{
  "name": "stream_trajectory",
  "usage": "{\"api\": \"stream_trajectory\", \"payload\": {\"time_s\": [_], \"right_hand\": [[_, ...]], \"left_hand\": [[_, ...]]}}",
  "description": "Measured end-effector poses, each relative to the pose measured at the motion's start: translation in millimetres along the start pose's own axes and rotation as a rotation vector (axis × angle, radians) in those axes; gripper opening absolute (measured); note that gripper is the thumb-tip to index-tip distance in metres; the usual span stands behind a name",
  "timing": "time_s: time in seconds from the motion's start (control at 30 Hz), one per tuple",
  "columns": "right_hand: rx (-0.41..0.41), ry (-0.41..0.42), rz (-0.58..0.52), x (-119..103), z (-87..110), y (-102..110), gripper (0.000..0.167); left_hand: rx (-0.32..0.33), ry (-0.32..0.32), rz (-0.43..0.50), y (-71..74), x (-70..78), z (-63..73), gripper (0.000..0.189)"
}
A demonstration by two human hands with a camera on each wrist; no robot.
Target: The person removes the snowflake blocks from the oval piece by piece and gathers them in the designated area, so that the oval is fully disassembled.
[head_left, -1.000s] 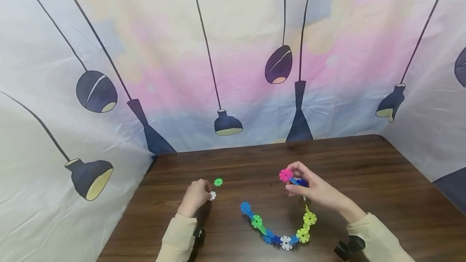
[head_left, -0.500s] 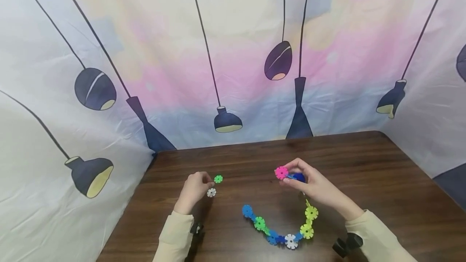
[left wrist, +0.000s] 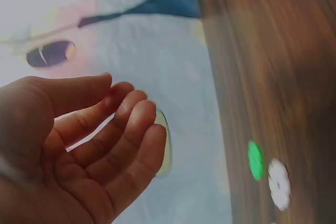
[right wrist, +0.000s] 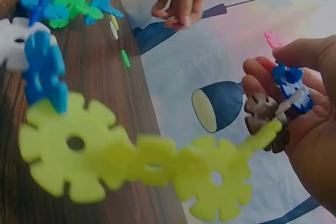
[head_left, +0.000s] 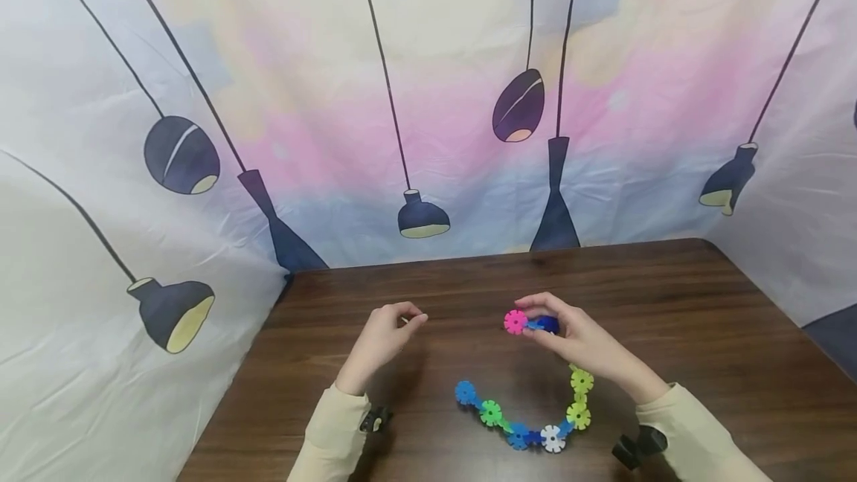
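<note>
Hanging from the right hand [head_left: 582, 337], the chain of slotted flower discs [head_left: 553, 438] drops below that hand and curves toward the left, its light-blue end disc [head_left: 465, 393] lying between the two hands and nearer the body. The right thumb and fingers grip the upper end around the dark-blue disc [head_left: 549, 324]; the pink disc [head_left: 515, 322] projects from that grip, facing the left hand [head_left: 382, 341].

Fault 1: joint separation. Below the right palm, the yellow disc [head_left: 581, 381] and its neighbours appear to carry the slack. A quick lift or twist of the right wrist could work a shallow slot loose.

Fault 2: buckling at the grip. Pushing on the pink disc without firm backing from the right fingers would probably tilt it out of line.

Fault 3: dropped or missed part. The left fingers are bent, thumb close to index; from where I stand, I cannot tell whether they pinch anything. A thin disc there could slip.

Below the left hand, the loose green disc [left wrist: 255, 161] and loose white disc [left wrist: 279, 184] lie close together on the table [head_left: 402, 281]. A low sweep of the left hand could scatter them.
</note>
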State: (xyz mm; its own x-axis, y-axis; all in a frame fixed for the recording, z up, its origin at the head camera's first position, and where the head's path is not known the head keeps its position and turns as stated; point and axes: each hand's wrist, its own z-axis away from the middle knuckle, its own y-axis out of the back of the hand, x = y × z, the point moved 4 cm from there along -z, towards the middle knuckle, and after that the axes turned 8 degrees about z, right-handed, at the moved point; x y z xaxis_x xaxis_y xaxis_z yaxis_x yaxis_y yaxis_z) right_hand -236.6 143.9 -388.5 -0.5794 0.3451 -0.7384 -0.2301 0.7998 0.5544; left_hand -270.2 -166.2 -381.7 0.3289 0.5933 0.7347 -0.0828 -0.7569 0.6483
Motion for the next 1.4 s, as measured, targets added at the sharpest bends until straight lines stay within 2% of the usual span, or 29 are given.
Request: {"api": "stream_trajectory", "payload": {"time_s": [0.13,0.33,0.63,0.8,0.97,1.07,1.23,1.33,1.4], "right_hand": [[-0.042,0.02,-0.019,-1.7,-0.5,-1.0,0.031],[-0.024,0.041,0.034,-3.3,-1.4,-4.2,0.018],[-0.08,0.126,-0.043,-6.5,-5.3,-12.5,0.013],[-0.12,0.137,-0.029,-7.5,-4.2,-18.0,0.01],[-0.166,0.133,0.003,-11.3,0.3,-25.1,0.008],[-0.136,0.13,0.053,-12.2,1.6,-26.8,0.008],[-0.062,0.127,0.133,-12.0,0.6,-27.3,0.008],[-0.039,0.159,0.184,-13.3,0.3,-28.2,0.011],[-0.013,0.209,0.229,-14.8,0.4,-29.2,0.016]], "left_hand": [[-0.017,-0.057,0.025,-7.8,19.9,0.5,0.017],[-0.043,-0.129,0.074,-23.2,44.9,5.3,0.026],[-0.103,-0.205,0.156,-44.4,66.7,10.0,0.023],[-0.126,-0.213,0.176,-51.0,69.2,13.9,0.024],[-0.18,-0.206,0.201,-59.9,67.8,19.8,0.021],[-0.189,-0.198,0.203,-63.4,67.6,21.4,0.02],[-0.151,-0.181,0.201,-62.0,68.3,21.9,0.017],[-0.143,-0.174,0.201,-60.3,68.4,22.2,0.017],[-0.141,-0.168,0.202,-59.4,68.0,22.3,0.019]]}}
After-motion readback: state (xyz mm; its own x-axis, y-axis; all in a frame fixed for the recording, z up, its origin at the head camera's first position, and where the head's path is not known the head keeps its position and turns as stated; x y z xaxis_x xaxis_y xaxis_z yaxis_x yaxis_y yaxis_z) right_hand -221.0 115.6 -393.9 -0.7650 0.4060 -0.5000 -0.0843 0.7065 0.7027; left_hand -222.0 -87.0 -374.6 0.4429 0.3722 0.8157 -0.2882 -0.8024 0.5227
